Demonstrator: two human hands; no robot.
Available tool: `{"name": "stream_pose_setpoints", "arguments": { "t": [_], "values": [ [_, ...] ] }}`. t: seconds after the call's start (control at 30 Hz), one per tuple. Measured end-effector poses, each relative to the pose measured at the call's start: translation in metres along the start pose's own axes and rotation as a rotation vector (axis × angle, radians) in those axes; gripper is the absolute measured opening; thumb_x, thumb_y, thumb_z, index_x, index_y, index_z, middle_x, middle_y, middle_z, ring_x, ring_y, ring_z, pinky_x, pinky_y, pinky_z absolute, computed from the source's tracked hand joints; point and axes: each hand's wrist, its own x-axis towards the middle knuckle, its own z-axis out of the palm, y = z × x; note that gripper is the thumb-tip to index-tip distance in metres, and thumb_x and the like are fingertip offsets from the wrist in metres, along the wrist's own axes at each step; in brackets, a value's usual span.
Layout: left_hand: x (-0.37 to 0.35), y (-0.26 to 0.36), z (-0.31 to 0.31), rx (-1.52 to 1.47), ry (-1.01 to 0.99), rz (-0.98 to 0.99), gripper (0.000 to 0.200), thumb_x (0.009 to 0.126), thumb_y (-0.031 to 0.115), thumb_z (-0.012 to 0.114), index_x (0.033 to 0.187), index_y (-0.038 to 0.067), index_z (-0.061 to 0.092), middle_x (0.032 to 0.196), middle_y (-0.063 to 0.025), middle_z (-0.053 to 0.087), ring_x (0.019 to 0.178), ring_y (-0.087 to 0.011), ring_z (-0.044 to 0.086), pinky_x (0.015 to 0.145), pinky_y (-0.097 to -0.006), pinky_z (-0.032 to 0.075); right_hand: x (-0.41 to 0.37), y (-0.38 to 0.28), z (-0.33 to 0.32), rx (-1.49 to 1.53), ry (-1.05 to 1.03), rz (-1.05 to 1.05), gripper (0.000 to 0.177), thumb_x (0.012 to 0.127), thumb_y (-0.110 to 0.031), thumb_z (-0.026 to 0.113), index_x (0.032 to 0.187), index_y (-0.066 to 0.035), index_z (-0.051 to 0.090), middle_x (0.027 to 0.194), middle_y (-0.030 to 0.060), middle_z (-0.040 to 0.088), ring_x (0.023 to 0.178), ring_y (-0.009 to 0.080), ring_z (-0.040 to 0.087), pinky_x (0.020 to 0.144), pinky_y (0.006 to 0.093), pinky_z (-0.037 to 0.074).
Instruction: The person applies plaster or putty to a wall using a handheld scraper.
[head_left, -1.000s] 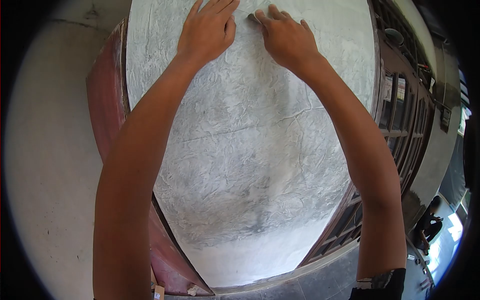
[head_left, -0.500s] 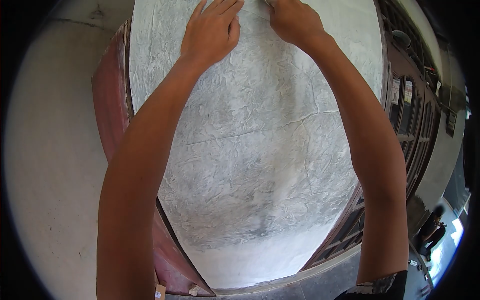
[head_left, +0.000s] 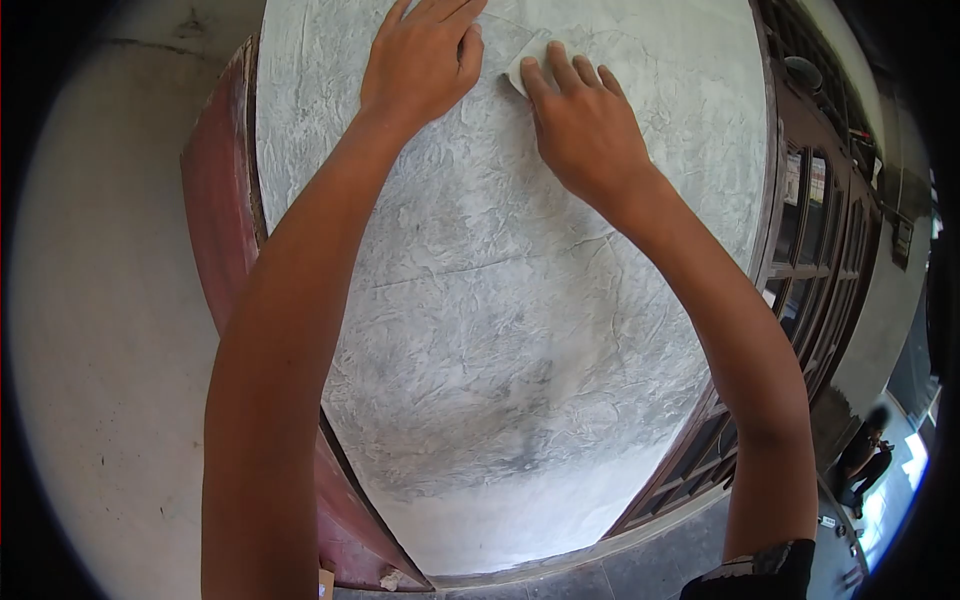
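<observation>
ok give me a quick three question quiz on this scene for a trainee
1. True or false: the left hand and the right hand are clenched fists on the wrinkled sheet.
2. The small pale piece lies under the fingertips of which hand? A left B right C neither
3. Fill in: the board edge beside the sheet, by the left forearm, is ___ in colour.
Key: 1 false, both lie flat; 2 B; 3 red.
</observation>
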Motion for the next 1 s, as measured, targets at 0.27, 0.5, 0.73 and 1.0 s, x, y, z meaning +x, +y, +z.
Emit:
{"name": "stream_pose_setpoints", "arguments": {
  "t": [0.27, 0.5, 0.73, 1.0],
  "values": [
    [0.001, 0.0, -0.002, -0.025, -0.003, -0.013, 0.039, 0.101, 0.012, 0.05, 0.133, -0.004, 0.065, 0.144, -0.0198, 0.061, 0.142, -0.0344, 0.05, 0.121, -0.0519, 0.033, 0.075, 0.029, -0.003, 0.228, -0.236, 0.202, 0.042, 0.106, -0.016, 0.041, 0.143, -0.004, 0.054, 0.155, 0.0242, 0.046, 0.141, 0.0408, 0.047, 0.115, 0.0641, 0.037],
    [0.001, 0.001, -0.003, -0.052, -0.007, -0.039, 0.039, 0.104, 0.016, 0.048, 0.132, -0.004, 0.065, 0.144, -0.0196, 0.061, 0.143, -0.0346, 0.049, 0.122, -0.0521, 0.032, 0.031, 0.013, 0.001, 0.047, -0.081, 0.111, 0.041, 0.107, -0.022, 0.053, 0.147, -0.017, 0.051, 0.153, 0.0134, 0.052, 0.144, 0.0355, 0.048, 0.115, 0.0638, 0.038],
    [0.0, 0.0, -0.001, -0.044, -0.01, -0.036, 0.039, 0.104, 0.016, 0.048, 0.132, -0.005, 0.064, 0.145, -0.0196, 0.061, 0.143, -0.0351, 0.049, 0.122, -0.0525, 0.032, -0.001, 0.005, 0.023, 0.241, 0.071, 0.081, 0.043, 0.107, -0.024, 0.054, 0.149, -0.018, 0.052, 0.159, 0.0125, 0.047, 0.147, 0.0344, 0.044, 0.118, 0.0653, 0.034],
    [0.001, 0.0, -0.003, -0.057, -0.04, -0.021, 0.041, 0.102, 0.017, 0.049, 0.134, -0.005, 0.063, 0.147, -0.0212, 0.058, 0.144, -0.0359, 0.048, 0.122, -0.0524, 0.03, 0.059, 0.024, 0.013, 0.276, -0.09, 0.211, 0.046, 0.109, -0.027, 0.043, 0.148, -0.003, 0.05, 0.16, 0.0285, 0.037, 0.149, 0.0462, 0.035, 0.12, 0.0654, 0.029]
  ]
}}
